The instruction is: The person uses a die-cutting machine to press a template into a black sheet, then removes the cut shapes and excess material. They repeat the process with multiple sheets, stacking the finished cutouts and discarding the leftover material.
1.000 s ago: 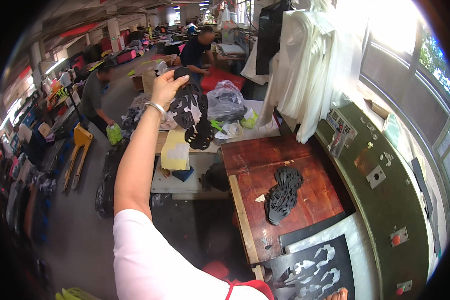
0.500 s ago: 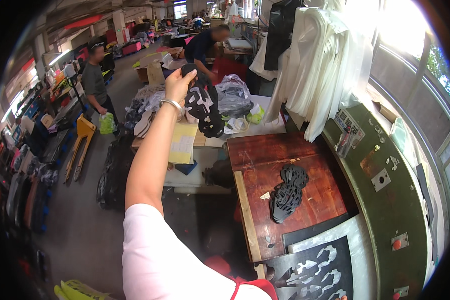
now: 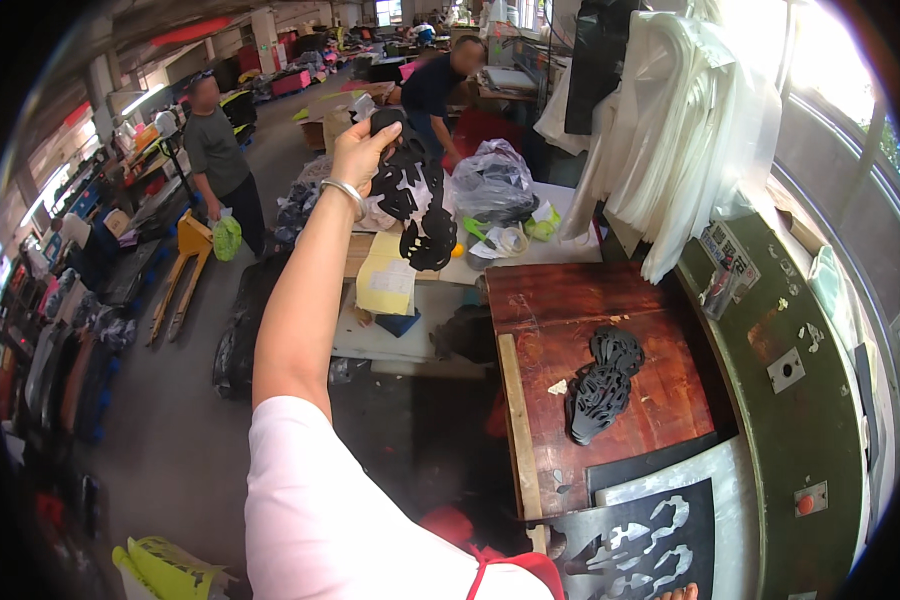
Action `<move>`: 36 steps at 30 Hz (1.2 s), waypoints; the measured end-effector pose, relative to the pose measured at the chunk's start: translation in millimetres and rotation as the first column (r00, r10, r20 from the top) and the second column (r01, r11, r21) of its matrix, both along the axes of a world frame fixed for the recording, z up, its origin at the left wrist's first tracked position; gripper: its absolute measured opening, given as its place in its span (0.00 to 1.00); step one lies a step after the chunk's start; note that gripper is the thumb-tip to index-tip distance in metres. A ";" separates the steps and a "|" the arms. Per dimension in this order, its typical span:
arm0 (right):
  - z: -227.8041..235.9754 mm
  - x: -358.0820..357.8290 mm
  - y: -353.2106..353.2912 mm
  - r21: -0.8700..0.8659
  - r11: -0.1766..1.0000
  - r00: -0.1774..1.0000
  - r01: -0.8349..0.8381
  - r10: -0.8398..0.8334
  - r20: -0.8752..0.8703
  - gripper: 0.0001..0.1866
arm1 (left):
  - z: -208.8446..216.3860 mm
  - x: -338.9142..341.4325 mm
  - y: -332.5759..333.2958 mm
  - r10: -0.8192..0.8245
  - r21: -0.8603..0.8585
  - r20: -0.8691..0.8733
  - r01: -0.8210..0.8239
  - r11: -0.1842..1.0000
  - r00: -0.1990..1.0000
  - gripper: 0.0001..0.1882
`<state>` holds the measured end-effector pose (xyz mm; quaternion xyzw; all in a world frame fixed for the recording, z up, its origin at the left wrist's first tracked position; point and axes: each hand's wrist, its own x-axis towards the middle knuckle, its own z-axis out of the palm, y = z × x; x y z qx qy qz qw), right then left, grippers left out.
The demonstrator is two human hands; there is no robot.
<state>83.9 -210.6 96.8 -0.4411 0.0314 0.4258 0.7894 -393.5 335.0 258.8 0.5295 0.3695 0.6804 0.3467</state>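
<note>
My left hand (image 3: 361, 158) is raised at arm's length and pinches the top of a bundle of black cut-out pieces (image 3: 430, 240), which hangs down with holes showing through. On the reddish-brown board (image 3: 540, 350) lies a stack of similar black cut-out pieces (image 3: 602, 390). Just the fingertips of my right hand (image 3: 678, 593) show at the lower edge, over a black sheet (image 3: 630, 560) with shapes cut out of it. Whether those fingers grip the sheet cannot be told.
Behind the board, a table holds a clear plastic bag (image 3: 495, 180) and yellow paper (image 3: 385, 275). White sheets (image 3: 670, 130) hang at the right above a green machine body (image 3: 770, 330). One person (image 3: 440, 90) bends at the back; another (image 3: 220, 160) stands left, near a yellow pallet jack (image 3: 192, 245).
The view has shifted, so the surroundings sit farther right. My left hand still holds the bundle up, and it has turned a little. More of my right fingertips shows at the lower edge.
</note>
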 end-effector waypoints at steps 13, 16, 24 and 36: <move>-89.7 -1.3 -16.8 -0.754 0.294 0.160 0.588 0.871 0.464 0.39 | -6.0 -41.6 22.4 -0.250 -0.270 -0.032 0.233 0.934 0.968 0.19; -106.8 -13.4 -60.2 -0.677 0.272 0.303 0.684 0.738 0.603 0.40 | -31.2 -44.5 12.2 -0.155 -0.177 -0.208 0.119 0.977 0.966 0.23; -116.3 -8.6 -72.6 -0.714 0.172 0.401 0.678 0.727 0.557 0.24 | -48.7 28.6 -5.1 -0.296 -0.181 -0.184 0.264 0.947 0.937 0.19; -109.4 -77.2 -25.1 -0.425 0.826 -0.040 0.370 0.471 0.881 0.06 | -52.2 94.0 -142.6 -0.478 -0.172 -0.329 0.446 0.878 0.814 0.10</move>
